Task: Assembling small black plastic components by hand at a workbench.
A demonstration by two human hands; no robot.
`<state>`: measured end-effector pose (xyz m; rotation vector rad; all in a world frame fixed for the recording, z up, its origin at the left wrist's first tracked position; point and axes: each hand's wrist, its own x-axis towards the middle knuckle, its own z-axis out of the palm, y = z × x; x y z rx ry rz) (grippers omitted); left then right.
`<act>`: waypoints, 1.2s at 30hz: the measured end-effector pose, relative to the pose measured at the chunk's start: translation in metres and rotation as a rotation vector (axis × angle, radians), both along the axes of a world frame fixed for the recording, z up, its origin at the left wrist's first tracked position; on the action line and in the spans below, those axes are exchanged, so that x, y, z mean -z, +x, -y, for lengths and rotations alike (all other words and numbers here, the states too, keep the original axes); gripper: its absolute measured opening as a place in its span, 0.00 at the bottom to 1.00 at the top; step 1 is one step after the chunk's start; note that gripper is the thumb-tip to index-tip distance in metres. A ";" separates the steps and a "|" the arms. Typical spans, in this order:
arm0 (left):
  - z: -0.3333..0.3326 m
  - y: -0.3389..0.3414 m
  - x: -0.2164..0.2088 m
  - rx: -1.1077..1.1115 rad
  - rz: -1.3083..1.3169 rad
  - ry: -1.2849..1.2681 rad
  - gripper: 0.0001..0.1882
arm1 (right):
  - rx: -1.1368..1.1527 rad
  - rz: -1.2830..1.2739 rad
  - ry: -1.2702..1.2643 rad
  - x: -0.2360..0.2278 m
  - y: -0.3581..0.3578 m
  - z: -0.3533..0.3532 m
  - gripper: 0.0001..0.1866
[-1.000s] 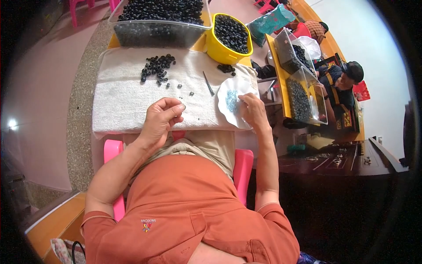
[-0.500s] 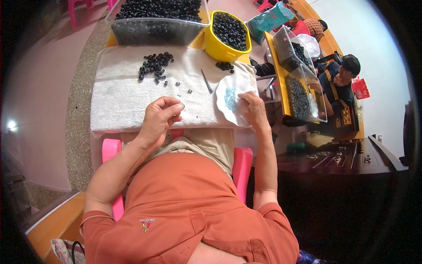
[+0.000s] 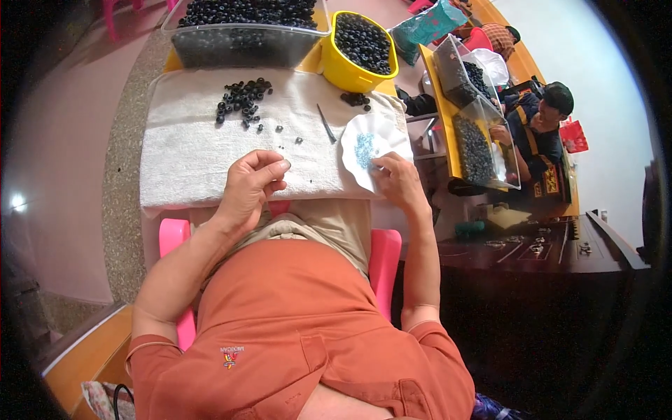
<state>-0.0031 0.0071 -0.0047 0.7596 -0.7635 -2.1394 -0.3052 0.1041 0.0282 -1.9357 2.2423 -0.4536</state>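
Observation:
My left hand [image 3: 250, 183] hovers over the front part of a white towel [image 3: 182, 161], thumb and fingertips pinched together; whatever they hold is too small to make out. At the right, my right hand [image 3: 401, 180] reaches over a white wavy-edged plate [image 3: 350, 157]. Its fingers are bent and pressed together near the plate's front right rim, and their tips are partly hidden. Tiny light-blue pieces [image 3: 364, 148] lie in the plate. Left of the plate rest dark tweezers [image 3: 326, 124]. A loose group of black beadlike pieces [image 3: 241, 99] is spread farther back on the towel.
Behind the towel stand a clear bin [image 3: 238, 47] and a yellow tub [image 3: 350, 73], both full of black pieces. A few more black pieces [image 3: 355, 99] lie by the tub. To the right, a person [image 3: 535, 126] sits at another table with clear bins [image 3: 483, 150].
My right hand has moved slightly toward me, from the blue pieces to the plate's front right part. My left hand keeps its pinch. The whole view has shifted a little.

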 end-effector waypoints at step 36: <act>-0.002 -0.002 0.001 0.010 0.012 -0.008 0.05 | -0.005 0.119 -0.223 0.012 -0.009 0.003 0.06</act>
